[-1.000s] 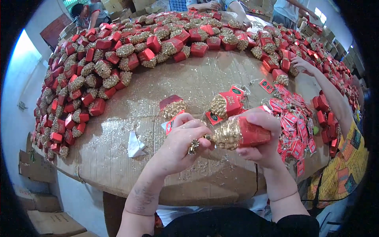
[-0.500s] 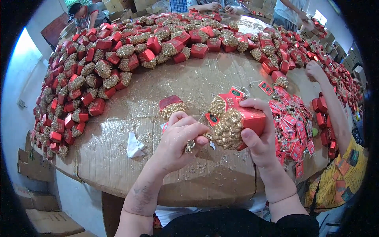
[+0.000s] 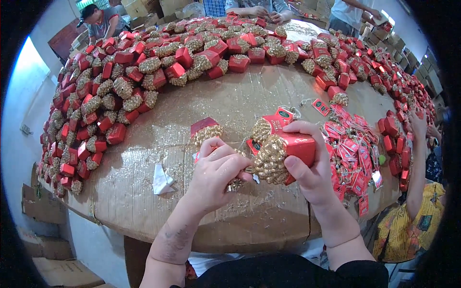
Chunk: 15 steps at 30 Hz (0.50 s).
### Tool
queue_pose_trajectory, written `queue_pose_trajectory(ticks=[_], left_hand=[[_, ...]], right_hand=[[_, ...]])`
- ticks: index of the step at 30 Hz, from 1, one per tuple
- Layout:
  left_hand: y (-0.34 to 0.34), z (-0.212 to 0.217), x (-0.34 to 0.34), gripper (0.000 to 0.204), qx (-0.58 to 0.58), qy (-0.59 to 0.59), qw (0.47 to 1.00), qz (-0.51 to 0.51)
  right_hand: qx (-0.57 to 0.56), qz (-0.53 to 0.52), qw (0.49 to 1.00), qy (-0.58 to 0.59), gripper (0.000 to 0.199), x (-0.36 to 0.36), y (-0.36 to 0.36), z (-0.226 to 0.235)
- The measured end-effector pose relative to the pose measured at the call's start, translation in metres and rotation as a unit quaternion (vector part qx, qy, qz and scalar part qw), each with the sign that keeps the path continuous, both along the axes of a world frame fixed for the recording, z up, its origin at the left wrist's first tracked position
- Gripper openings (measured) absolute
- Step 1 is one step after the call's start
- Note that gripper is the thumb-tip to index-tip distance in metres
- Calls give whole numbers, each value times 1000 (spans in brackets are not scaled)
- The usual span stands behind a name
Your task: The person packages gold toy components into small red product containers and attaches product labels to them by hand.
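My right hand [image 3: 309, 165] is closed round the red base of an ornament [image 3: 270, 161] whose gold, glittery, knobbly top faces left. Against that top, my left hand [image 3: 218, 168] pinches a small gold-coloured piece [image 3: 235, 184]; its exact kind is unclear, partly covered by fingers. A tiny pale tip [image 3: 256, 179] shows between hand and ornament. Just beyond my hands lie a second red-and-gold ornament [image 3: 204, 128] and another [image 3: 276, 123], partly hidden behind the held one. Near it is a red tag [image 3: 253, 146].
A heap of red-and-gold ornaments [image 3: 125, 86] curves round the far side of the cardboard-topped table [image 3: 192, 105]. Red tags [image 3: 350, 156] pile up at right. White folded paper [image 3: 162, 180] and loose glitter lie at left. A co-worker's arm [image 3: 418, 153] reaches in from the right; others stand beyond.
My left hand has drawn closer to the gold top, and the held ornament has shifted slightly left and down. At right, the co-worker's arm has moved farther right.
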<state>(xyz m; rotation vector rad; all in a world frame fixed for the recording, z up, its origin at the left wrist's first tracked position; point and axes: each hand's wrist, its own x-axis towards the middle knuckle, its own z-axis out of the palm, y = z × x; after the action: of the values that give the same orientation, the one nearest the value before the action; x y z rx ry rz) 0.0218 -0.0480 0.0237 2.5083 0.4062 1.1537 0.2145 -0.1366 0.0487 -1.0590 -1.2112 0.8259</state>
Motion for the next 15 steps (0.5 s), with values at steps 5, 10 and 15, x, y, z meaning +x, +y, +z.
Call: queue_pose_trajectory(ticks=[5, 10, 15], left_hand=[[-3, -2, 5, 18, -1, -4, 1000, 23], [-6, -6, 6, 17, -40, 2, 999, 24], [-7, -8, 7, 17, -65, -2, 998, 20]], right_hand=[[92, -32, 986, -132, 50, 3, -4, -5], [231, -101, 931, -263, 55, 2, -2, -13], [271, -107, 909, -298, 60, 0, 0, -15]])
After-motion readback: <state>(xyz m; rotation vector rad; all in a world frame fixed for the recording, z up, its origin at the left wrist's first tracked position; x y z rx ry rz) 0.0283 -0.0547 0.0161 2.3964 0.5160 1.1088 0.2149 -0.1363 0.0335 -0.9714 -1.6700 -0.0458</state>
